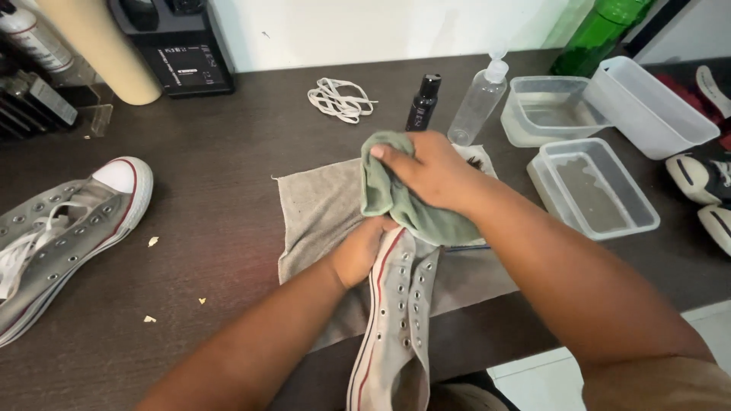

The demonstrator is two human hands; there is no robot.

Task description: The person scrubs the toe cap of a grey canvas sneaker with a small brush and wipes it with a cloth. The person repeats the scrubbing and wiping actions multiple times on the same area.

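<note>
Wiping the toe of a grey canvas shoe with a green cloth.

The left hand [358, 251] is closed around the front of the shoe [400, 320], steadying it over a grey towel [316, 205] spread on the bench [213, 152]. The right hand [426, 171] presses the bunched green cloth [392, 190] down over the toe, fingers curled on it. The shoe has no lace, and a white lace [339, 99] lies apart near the wall. The canvas looks stained around the eyelets, so I judge the cleaning well short of done; a 2nd shoe [68, 228], laced, waits at the left. 2 bottles and 2 tubs of water stand just beyond the hands.
</note>
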